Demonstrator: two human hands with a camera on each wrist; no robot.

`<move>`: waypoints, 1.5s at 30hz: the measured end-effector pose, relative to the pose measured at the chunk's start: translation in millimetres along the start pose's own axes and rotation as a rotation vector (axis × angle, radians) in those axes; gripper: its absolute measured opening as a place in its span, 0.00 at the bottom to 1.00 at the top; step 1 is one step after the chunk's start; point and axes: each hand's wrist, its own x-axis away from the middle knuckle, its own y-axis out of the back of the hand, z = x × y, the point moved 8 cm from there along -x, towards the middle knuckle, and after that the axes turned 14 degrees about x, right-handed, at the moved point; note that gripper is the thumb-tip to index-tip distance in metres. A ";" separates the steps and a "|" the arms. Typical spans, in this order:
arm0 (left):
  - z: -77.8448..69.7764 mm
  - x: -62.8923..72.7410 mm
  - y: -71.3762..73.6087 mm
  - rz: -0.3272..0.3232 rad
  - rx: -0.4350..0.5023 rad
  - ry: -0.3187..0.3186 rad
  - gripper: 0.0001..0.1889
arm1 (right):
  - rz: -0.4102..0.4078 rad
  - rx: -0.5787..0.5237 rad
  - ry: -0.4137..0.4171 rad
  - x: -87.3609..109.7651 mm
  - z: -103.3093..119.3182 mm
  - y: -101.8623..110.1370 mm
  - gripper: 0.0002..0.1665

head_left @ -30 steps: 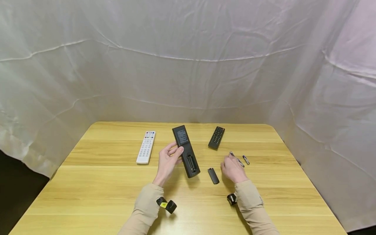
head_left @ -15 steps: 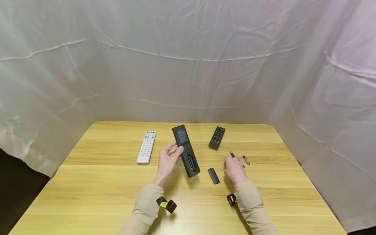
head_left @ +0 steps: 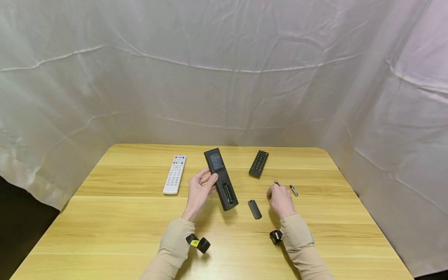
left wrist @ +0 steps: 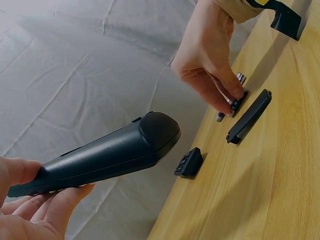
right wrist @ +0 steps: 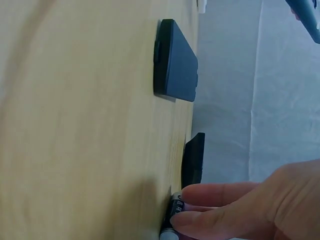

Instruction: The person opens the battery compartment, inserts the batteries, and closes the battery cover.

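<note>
In the head view my left hand (head_left: 200,190) holds a black remote control (head_left: 221,179) above the table, thumb on its back. The back faces up, and its battery compartment (head_left: 228,193) is uncovered. My right hand (head_left: 281,199) is low at the tabletop. Its thumb and fingers pinch a small dark battery (right wrist: 172,217), seen in the right wrist view. Another battery (head_left: 293,189) lies just right of that hand, and the end of a further battery (head_left: 277,182) shows beyond its fingers. The black battery cover (head_left: 254,209) lies between the two hands.
A white remote control (head_left: 174,175) lies on the wooden table (head_left: 115,217) at left. Toward the back, a smaller black remote control (head_left: 258,163) lies with its buttons up. Pale curtains (head_left: 224,93) surround the table's back and sides.
The right hand has shifted slightly rightward over the batteries, and hides one that showed earlier. My left hand with the black remote control stays almost still.
</note>
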 end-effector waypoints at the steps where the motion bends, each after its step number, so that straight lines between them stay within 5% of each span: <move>1: 0.0 -0.1 0.0 0.000 0.002 0.001 0.23 | -0.001 0.001 0.002 0.0 -0.1 -0.1 0.18; 17: 0.0 -0.5 -0.7 0.007 0.021 -0.002 0.22 | 0.007 0.026 0.043 0.7 0.1 -1.3 0.20; 25: -0.8 0.1 -0.7 0.006 0.033 -0.003 0.22 | -0.033 -0.029 0.025 -2.0 0.3 -0.4 0.06; 45: 0.0 0.6 -1.6 0.007 0.069 0.005 0.21 | -0.002 -0.678 -0.084 -8.6 -6.0 0.2 0.16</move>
